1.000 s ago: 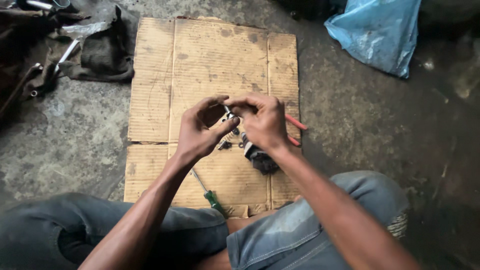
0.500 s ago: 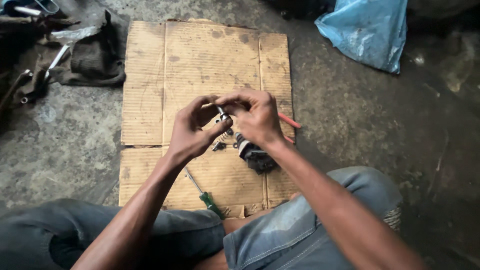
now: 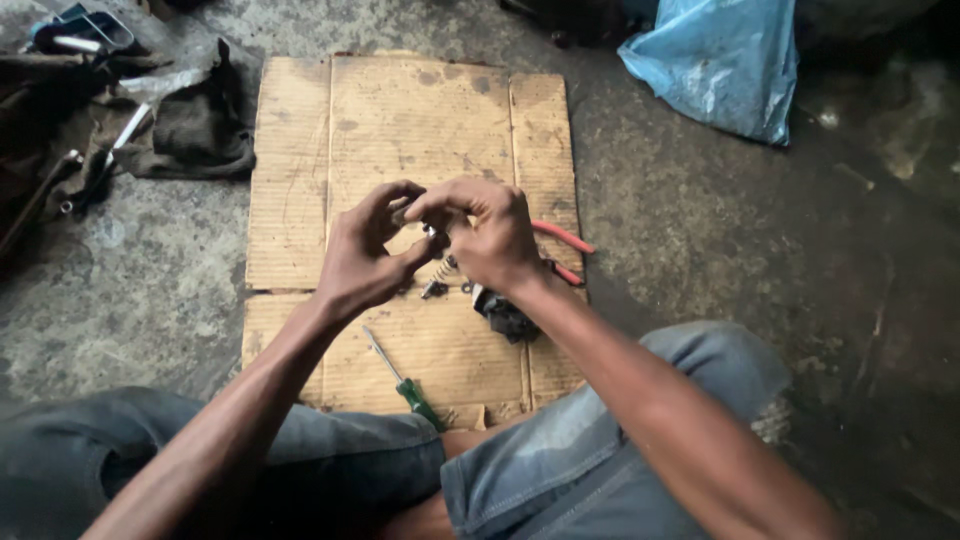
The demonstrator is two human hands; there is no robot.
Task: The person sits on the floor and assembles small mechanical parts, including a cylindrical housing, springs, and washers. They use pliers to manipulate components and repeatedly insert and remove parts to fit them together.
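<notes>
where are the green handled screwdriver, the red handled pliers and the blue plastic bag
green-handled screwdriver point(image 3: 418, 397), head view, on its green handle
red-handled pliers point(image 3: 562, 237), head view, on the upper red handle
blue plastic bag point(image 3: 722, 62), head view, on its middle

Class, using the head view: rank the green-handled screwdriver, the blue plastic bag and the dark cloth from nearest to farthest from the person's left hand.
1. Green-handled screwdriver: just below the left hand, on the cardboard.
2. Dark cloth: upper left, on the floor.
3. Blue plastic bag: far upper right.
</notes>
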